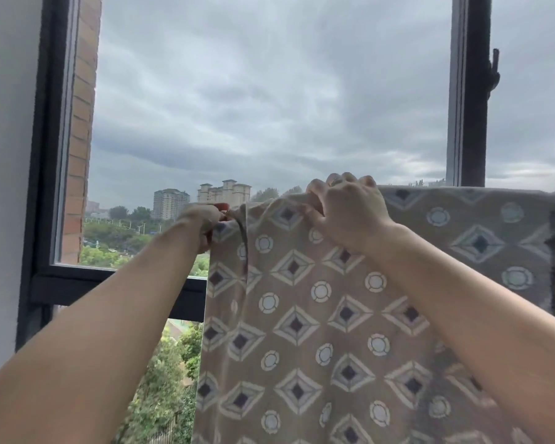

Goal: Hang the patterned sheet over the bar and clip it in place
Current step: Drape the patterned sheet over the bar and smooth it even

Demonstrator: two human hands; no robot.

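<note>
Diamonds with dark centres and pale rings cover the beige patterned sheet [302, 315], which hangs from its folded top edge, hiding the bar. The right hand [346, 213] curls its fingers over that fold and grips it; the left hand [202, 225], at the sheet's top left corner, is closed round a red clip [221, 207]. Beyond are a dark window frame [42, 155] and grey sky [269, 91].

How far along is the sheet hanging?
Done: the patterned sheet drapes over the bar, which it hides. In hand: the left hand holds a red clip at its top left corner; the right hand grips the top edge. Left: no fastened clip shows yet.
</note>
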